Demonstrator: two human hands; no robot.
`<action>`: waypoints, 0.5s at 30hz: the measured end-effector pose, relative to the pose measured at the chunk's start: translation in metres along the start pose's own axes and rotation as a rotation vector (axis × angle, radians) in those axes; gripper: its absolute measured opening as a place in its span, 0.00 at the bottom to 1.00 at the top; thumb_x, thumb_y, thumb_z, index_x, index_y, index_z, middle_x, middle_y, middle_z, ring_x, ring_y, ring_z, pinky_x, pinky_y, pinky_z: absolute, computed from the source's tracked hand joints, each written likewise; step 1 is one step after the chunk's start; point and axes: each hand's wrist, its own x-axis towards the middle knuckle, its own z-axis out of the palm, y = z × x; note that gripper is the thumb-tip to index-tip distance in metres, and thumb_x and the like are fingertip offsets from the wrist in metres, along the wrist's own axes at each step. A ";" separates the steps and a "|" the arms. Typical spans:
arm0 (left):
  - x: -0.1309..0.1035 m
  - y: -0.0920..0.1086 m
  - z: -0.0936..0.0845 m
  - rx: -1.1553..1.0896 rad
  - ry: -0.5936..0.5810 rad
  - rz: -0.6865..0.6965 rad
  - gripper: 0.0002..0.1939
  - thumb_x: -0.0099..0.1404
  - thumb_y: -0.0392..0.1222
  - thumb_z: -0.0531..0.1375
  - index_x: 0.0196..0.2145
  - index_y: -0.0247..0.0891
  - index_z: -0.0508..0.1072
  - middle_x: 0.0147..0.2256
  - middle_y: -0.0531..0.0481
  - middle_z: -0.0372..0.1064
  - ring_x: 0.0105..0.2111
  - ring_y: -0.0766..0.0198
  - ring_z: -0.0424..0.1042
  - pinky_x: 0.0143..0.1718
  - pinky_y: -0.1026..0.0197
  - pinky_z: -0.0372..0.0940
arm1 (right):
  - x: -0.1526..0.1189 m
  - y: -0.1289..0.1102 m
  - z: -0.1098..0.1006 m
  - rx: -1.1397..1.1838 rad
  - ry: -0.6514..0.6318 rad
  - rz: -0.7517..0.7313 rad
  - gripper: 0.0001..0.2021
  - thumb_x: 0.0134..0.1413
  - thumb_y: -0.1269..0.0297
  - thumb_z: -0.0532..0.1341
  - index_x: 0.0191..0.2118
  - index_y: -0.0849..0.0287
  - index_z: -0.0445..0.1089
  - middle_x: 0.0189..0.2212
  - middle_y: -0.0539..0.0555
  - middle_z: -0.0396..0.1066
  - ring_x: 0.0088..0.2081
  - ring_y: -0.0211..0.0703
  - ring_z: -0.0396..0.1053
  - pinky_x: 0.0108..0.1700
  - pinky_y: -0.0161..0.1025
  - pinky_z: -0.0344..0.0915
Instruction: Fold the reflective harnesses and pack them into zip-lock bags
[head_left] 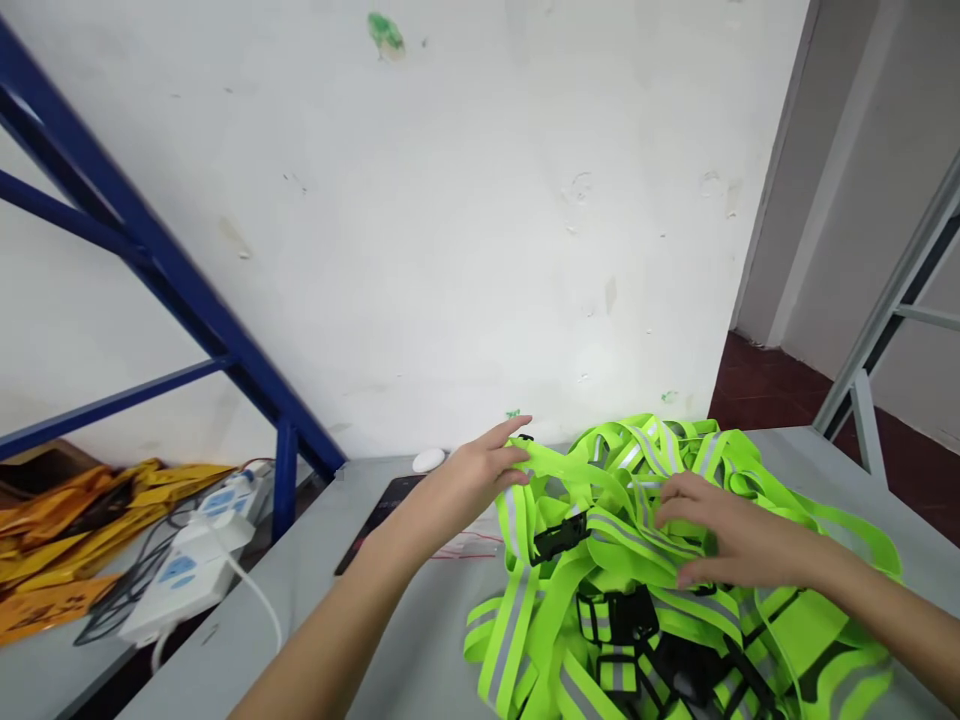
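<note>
A tangled heap of neon-yellow reflective straps [525,620] with grey stripes and black plastic buckles [561,538] lies on the grey table. At the heap's upper left, my left hand [484,465] is closed on one strap [559,460], its index finger stretched out. A small black fitting shows by those fingers. Over the right part of the heap, my right hand [712,530] hovers or rests with fingers apart and slightly curled; whether it touches the straps I cannot tell. Wider black buckle parts [630,615] show in the front of the pile.
Behind my left forearm lie a dark phone [382,515] and a white oval object [428,460]. White power strips [187,570] with cables and yellow-orange packaging [67,530] are at left. A blue metal frame [187,290] slants beside the white wall [487,230]; a grey frame [892,310] stands right.
</note>
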 end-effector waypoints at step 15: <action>-0.032 -0.055 0.026 -0.091 -0.408 -0.213 0.12 0.52 0.48 0.63 0.34 0.42 0.76 0.54 0.44 0.59 0.27 0.62 0.68 0.31 0.58 0.64 | 0.000 0.042 0.028 -0.421 -0.062 -0.016 0.23 0.59 0.51 0.60 0.58 0.49 0.65 0.58 0.61 0.62 0.58 0.62 0.59 0.55 0.59 0.59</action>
